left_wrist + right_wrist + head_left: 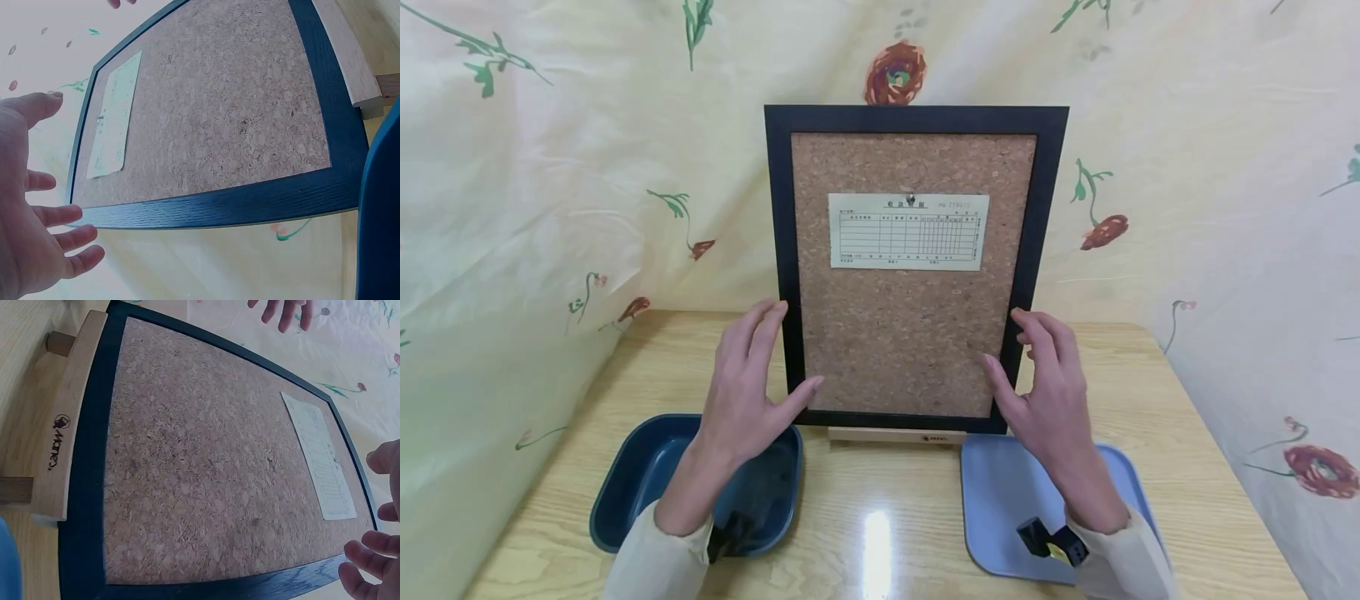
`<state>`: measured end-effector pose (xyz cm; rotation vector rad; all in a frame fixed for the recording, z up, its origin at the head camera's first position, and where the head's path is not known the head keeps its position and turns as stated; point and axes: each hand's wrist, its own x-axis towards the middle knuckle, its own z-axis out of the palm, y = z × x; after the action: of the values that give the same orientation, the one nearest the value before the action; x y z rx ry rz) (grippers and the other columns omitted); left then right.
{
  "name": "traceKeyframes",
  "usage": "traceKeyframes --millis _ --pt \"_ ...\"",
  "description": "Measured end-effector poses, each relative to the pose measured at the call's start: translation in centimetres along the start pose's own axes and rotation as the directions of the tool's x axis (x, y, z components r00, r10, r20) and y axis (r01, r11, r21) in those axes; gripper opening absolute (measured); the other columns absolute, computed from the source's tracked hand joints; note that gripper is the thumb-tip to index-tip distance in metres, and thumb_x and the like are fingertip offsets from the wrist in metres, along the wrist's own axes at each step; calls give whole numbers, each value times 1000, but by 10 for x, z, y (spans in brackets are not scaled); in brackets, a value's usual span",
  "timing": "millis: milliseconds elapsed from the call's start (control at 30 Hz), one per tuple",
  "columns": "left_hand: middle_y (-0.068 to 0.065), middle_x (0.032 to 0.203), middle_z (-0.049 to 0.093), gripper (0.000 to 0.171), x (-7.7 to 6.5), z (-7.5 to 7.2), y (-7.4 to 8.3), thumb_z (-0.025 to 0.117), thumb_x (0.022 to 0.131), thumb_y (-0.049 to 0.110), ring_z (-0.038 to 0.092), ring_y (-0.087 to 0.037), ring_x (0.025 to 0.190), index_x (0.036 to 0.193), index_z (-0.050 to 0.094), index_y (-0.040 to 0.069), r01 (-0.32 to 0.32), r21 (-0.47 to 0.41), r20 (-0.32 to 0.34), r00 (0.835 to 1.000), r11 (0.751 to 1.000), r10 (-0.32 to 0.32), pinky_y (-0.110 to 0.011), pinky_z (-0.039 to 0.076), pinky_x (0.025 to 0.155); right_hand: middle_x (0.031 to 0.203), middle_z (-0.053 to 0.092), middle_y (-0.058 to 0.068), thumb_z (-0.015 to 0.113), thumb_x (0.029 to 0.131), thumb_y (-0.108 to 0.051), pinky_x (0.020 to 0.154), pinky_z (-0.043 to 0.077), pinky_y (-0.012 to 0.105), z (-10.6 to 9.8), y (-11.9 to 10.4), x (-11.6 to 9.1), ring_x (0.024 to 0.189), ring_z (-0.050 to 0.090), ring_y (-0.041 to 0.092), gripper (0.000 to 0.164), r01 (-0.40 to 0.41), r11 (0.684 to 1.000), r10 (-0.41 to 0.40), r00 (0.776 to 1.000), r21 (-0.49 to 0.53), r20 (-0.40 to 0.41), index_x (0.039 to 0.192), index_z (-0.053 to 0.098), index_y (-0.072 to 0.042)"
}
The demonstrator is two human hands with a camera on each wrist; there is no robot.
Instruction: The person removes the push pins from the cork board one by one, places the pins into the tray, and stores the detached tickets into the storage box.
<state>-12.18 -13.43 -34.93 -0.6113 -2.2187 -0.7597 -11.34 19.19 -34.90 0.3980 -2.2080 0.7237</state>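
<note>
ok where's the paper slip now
In the head view, the paper slip is pinned by a pushpin to the upper part of the cork board, above and between the left hand and right hand.

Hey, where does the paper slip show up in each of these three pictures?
Head: the paper slip is above centre, on the corkboard.
Left wrist: left side, upper half, steeply slanted.
Right wrist: right side, around mid-height, steeply slanted.
Shared landmark: the dark frame.

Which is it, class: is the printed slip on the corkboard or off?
On: the slip lies against the corkboard, a pin at its top edge.
</note>
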Motion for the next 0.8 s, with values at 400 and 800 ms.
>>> traceKeyframes --millis 400,800 --pt "-28 143 49 90 15 3 0 41 94 71 47 -43 126 144 46 -3 15 5 12 1000 1000 -15 -62 41 102 131 53 27 71 88 -18 86 51 47 5 -3 13 103 59 36 54 -14 1000 14 1000 8 19 135 55 4" --pt "-26 146 48 91 27 10 -4 42 93 72 47 -42 129 145 46 -2 22 -18 -4 1000 1000 -23 -61 40 105 128 53 26 72 88 -16 82 51 47 13 -6 25 100 58 37 52 14 1000 -14 1000 20 9 133 56 5"
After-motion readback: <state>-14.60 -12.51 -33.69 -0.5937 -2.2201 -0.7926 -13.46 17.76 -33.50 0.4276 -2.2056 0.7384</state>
